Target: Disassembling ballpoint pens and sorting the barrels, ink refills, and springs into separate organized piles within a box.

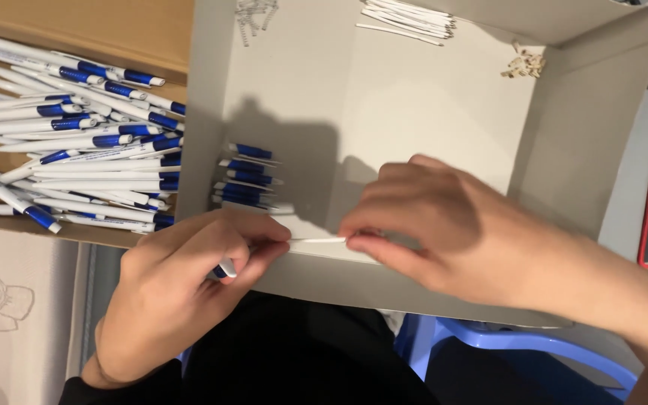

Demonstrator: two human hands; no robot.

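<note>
Bridging left hand (178, 281) and right hand (433, 225) — thin white pen tube (316, 240), pinched endwise

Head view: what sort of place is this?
Likely a small pen-assembly workstation. A brown box holds many white-and-blue pens, a white tray holds sorted blue pen parts, and both hands work on one pen.

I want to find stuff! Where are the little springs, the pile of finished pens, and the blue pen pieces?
springs (255, 16), head view, middle of the heap.
finished pens (76, 142), head view, middle of the pile.
blue pen pieces (247, 178), head view, one middle piece.
</note>
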